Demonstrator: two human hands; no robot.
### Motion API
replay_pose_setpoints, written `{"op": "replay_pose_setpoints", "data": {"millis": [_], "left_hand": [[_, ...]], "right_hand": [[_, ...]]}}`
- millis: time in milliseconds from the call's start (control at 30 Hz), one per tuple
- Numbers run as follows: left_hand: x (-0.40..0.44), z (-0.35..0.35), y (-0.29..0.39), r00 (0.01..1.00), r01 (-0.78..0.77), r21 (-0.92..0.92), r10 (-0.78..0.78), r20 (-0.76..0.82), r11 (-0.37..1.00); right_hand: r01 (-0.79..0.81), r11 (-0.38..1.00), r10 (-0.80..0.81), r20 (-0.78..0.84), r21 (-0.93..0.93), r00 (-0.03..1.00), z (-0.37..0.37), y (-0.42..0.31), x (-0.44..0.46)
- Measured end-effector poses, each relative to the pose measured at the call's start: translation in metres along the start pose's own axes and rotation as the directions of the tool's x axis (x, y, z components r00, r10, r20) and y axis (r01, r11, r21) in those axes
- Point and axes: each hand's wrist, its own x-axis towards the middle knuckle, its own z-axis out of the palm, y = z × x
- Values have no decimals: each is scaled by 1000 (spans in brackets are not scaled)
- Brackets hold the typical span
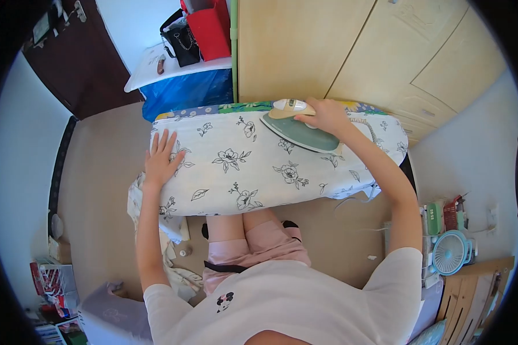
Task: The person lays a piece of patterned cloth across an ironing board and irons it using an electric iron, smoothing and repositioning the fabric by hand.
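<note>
Here I am at the board (248, 107), and my right hand (328, 117) is wrapping its fingers round the handle of the iron (305, 134). The iron is sitting on the white cloth (213, 178), right of the middle and towards the far edge, its tip pointing left. Over on the other side, my left hand (162, 158) is lying palm down, fingers spreading across the cloth near its left end, well apart from the iron. Black flowers are running all over the print, and a strip of the board's bright cover is showing along the far edge. A coiled cord (364, 121) is curling just right of my right hand. Beyond the board the cupboard (305, 46) is standing, and down to my right, a blue fan (450, 253).
</note>
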Motion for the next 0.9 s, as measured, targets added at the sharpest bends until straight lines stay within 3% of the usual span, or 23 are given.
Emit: {"op": "replay_pose_setpoints", "data": {"millis": [67,167,400,567,600,700,767,900], "left_hand": [[2,2,-1,1000,0,-12,0,-1,1000],[3,8,-5,1000,-12,-20,12,-17,1000],[3,12,-6,997,-42,-60,38,-60,997],[3,8,-4,1000,-7,-30,7,-23,1000],[3,9,-4,1000,-7,-30,6,-19,1000],[3,11,-5,998,-35,-34,33,-54,999],[3,9,-4,999,-29,-20,28,-42,999],[1,0,2,1000,-7,-31,7,-22,999]], "right_hand": [[293,956,-293,21,-7,956,-5,6,0],[441,897,-438,71,-41,896,-11,2,-3],[177,984,-179,-86,-30,980,10,-6,10],[526,851,-525,-45,-2,850,4,-8,9],[525,851,-525,-43,1,850,4,-9,9],[431,902,-432,-83,-32,898,6,-18,13],[172,984,-176,-87,-50,981,9,-29,18],[215,976,-217,-120,-33,969,15,-25,24]]}}
